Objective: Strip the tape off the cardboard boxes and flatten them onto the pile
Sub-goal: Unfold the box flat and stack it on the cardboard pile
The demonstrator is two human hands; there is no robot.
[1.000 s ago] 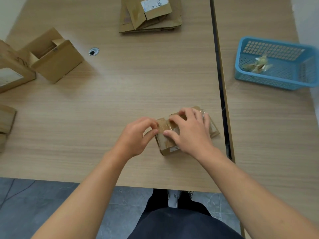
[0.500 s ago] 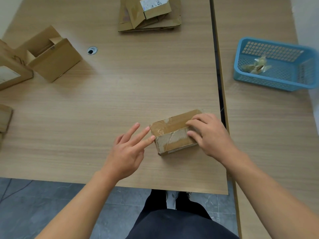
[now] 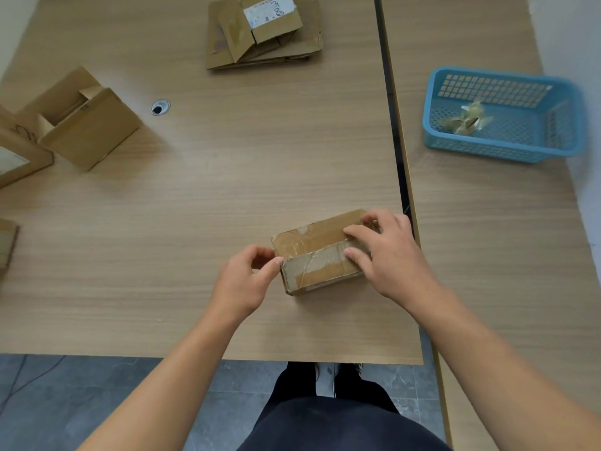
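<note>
Left hand (image 3: 247,278) is curled up, with thumb and forefinger nipping at the tape (image 3: 309,265) right on the box (image 3: 325,234)'s left corner. I can't tell if there's actually a loose tab lifted yet or if it's just nail-scraping. Right hand (image 3: 387,252) is clamped over the box's other end, fingers on top and thumb on the near face, pinning it down on the table (image 3: 227,177). The box sits near the front, close to the table's right edge.

What I'd worry about:
- The tape looks wrinkled and stuck hard, so a fast yank probably shreds it into slivers or rips the cardboard's top layer off with it.
- If the right hand eases off while the left pulls, the box will likely skid or flip, and the edge is right there.
- There's tape on more than one face, so flattening too early would fight whatever's left.

Further out, the pile (image 3: 263,30) of flat ones is at the far end, well apart from the box. The blue basket (image 3: 487,151) off to the right has tape scraps (image 3: 468,120) in it. More open boxes (image 3: 87,131) wait on the left.
</note>
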